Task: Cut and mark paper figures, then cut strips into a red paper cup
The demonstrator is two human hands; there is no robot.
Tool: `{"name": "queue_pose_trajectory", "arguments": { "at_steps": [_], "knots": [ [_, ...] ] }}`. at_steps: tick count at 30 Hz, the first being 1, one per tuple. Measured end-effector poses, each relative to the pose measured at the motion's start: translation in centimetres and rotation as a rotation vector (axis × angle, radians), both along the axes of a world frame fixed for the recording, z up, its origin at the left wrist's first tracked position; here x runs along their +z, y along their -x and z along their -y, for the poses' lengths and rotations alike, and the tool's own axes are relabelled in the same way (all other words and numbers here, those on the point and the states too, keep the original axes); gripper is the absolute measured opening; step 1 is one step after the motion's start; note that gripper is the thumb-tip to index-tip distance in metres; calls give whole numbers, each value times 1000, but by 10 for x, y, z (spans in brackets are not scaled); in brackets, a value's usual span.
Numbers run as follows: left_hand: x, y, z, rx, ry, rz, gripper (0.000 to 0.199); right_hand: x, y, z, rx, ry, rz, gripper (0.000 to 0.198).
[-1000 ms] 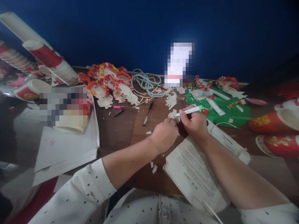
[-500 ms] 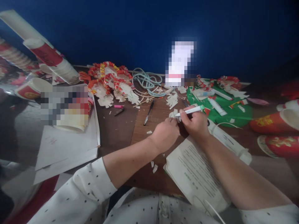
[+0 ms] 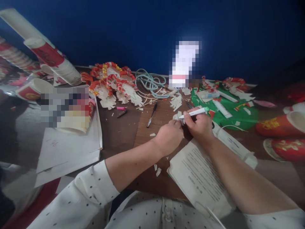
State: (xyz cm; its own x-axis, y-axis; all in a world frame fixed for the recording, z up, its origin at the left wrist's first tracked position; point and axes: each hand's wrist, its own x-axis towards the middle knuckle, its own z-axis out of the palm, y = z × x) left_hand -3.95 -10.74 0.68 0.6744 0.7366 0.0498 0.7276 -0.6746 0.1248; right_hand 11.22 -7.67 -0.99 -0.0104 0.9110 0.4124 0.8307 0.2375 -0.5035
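In the head view, my right hand [image 3: 199, 125] grips a white marker [image 3: 194, 112] with a green end. The marker slants down to the left, its tip at a small white paper cutout [image 3: 177, 115]. My left hand [image 3: 169, 137] is closed, back up, with its fingertips at the near edge of that cutout; the fingers partly hide it. A black pen [image 3: 152, 115] lies left of the hands. Under my right forearm is a white printed bag [image 3: 196, 173].
Red and white paper-cup crafts [image 3: 113, 81] heap at the back left, beside a pale blue cord [image 3: 150, 81]. A green disc [image 3: 245, 117] holds glue tubes and scraps. A lit, blurred screen [image 3: 184, 62] stands behind. Stacked cups [image 3: 53, 62] lean at left; red cups [image 3: 274, 125] lie at right.
Almost nothing differs. Both hands and the marker keep nearly the same place, and the view has shifted very slightly.
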Motion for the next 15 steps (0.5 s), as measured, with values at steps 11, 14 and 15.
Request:
{"name": "queue_pose_trajectory", "arguments": {
  "at_steps": [11,14,15],
  "knots": [
    [-2,1,0,-7,-9,-18,28,7,-2,5,-80,-211,-56,21],
    [-2,1,0,-5,-16,-30,27,7,-2,4,-73,-247,-70,20],
    [-2,1,0,-2,-17,-29,28,7,-2,4,-73,-257,-70,20]
  ]
}}
